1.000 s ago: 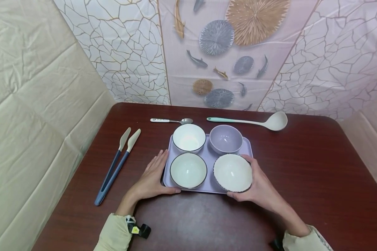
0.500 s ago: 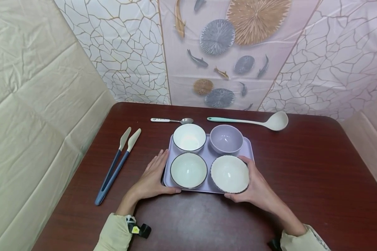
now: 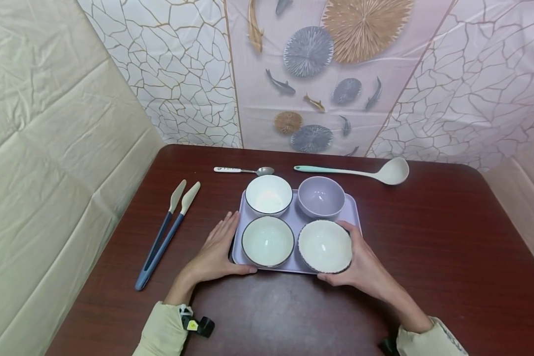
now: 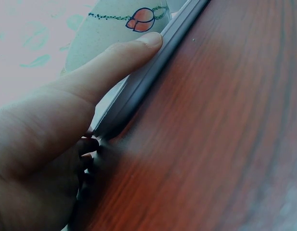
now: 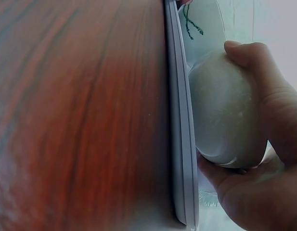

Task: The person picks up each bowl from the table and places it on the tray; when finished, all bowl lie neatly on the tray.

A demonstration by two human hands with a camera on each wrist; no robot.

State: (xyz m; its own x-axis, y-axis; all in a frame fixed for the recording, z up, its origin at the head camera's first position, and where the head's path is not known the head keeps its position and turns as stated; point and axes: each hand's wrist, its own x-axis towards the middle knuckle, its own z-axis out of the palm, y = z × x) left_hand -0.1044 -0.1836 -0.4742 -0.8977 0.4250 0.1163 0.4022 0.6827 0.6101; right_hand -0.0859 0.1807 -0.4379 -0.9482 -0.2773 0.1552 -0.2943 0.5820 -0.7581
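My right hand (image 3: 367, 259) grips a cream bowl with a dark speckled rim (image 3: 325, 246) at the front right of a lilac tray (image 3: 296, 225). In the right wrist view the side of this cream bowl (image 5: 223, 108) shows between thumb and fingers, close over the tray. My left hand (image 3: 213, 252) rests at the tray's front left corner, fingers stretched along its left side and thumb on the front edge. Beside that thumb stands a pale dark-rimmed bowl (image 3: 267, 241). Behind are a white bowl (image 3: 269, 194) and a purple bowl (image 3: 321, 197).
Blue-handled tongs (image 3: 160, 247) with cream tips lie left of the tray. Behind it lie a small spoon with a white handle (image 3: 228, 170) and a ladle (image 3: 391, 172) with a mint handle. Patterned cloth (image 3: 196, 74) hangs along the table's back edge.
The bowl in my right hand has shifted slightly left, the hand moving with it, mostly in the first half second. My left hand has stayed at the tray's corner.
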